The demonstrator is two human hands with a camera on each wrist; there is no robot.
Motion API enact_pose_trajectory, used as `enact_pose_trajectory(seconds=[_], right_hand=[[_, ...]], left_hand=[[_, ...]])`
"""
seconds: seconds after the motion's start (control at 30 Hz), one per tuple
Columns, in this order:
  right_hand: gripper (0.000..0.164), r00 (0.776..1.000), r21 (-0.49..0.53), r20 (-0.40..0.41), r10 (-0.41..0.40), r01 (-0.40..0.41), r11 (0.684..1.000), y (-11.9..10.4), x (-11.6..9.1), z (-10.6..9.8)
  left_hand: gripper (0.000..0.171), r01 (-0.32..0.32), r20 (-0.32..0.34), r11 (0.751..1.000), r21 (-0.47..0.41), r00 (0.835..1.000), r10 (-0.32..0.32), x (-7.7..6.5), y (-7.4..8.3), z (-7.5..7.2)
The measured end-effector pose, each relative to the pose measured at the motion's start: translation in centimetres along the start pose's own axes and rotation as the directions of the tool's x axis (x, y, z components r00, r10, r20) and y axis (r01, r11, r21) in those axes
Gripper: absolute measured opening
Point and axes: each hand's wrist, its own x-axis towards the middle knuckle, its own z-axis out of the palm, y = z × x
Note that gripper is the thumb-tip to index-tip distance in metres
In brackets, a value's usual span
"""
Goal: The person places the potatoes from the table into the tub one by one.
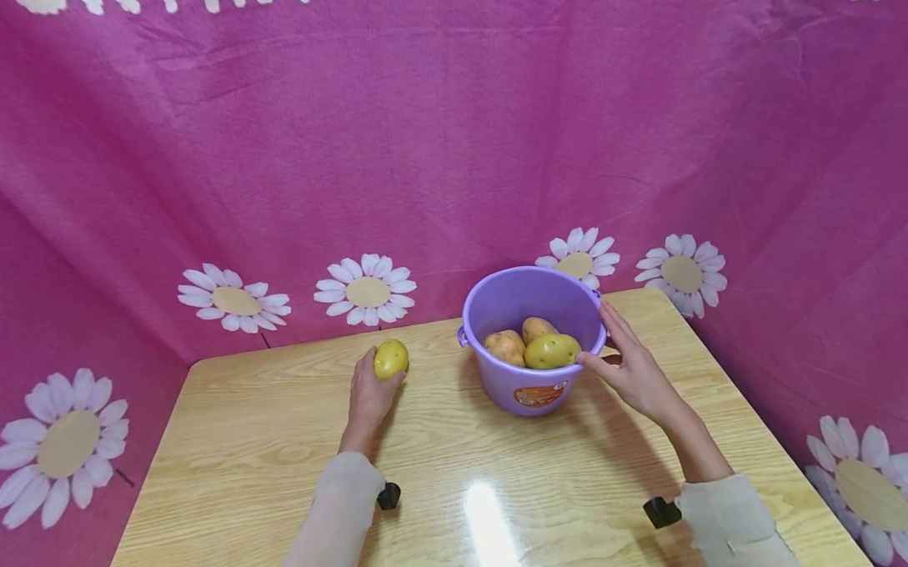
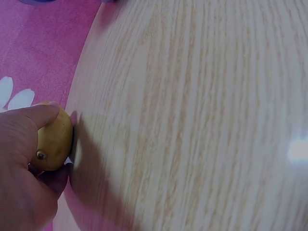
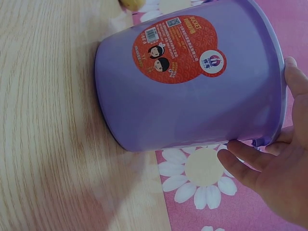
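My left hand (image 1: 373, 392) grips a yellow potato (image 1: 391, 359) at the left of the table, fingers and thumb round its sides. In the left wrist view, the thumb lies over the potato (image 2: 57, 137); whether it touches the tabletop I cannot tell. Upright to the right stands a purple bucket (image 1: 491, 381), with two brownish potatoes (image 1: 505, 347) and a yellow-green one (image 1: 552, 352) inside. My right hand (image 1: 637, 377) holds the bucket's right rim. In the right wrist view, its thumb is at the rim and its fingers lie against the outer wall (image 3: 192, 110).
Both hands are above a light wooden table (image 1: 242, 458). A pink cloth (image 1: 419, 151) with white daisies hangs behind it and at both sides. The bucket carries an orange-red label (image 3: 175, 50). Black wrist-camera pieces (image 1: 389, 496) stick out by the sleeves.
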Motion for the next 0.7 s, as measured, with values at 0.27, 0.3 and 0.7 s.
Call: enact_pose_trajectory(seconds=[0.27,0.3,0.7], right_hand=[[0.087,1.0,-0.011,0.006,0.007,-0.007,1.0,0.06,0.05,0.09],[0.087,1.0,-0.011,0.007,0.008,-0.008,1.0,0.05,0.05,0.1],[0.087,1.0,-0.023,0.004,0.006,-0.006,1.0,-0.09,-0.03,0.02]], left_hand=[[0.073,-0.015,-0.021,1.0,-0.01,1.0,0.015,0.09,-0.44,0.15],[0.073,-0.014,-0.021,1.0,-0.012,1.0,0.013,0.06,-0.48,0.15],[0.071,-0.021,-0.016,1.0,-0.015,1.0,0.021,-0.4,-0.46,-0.42]])
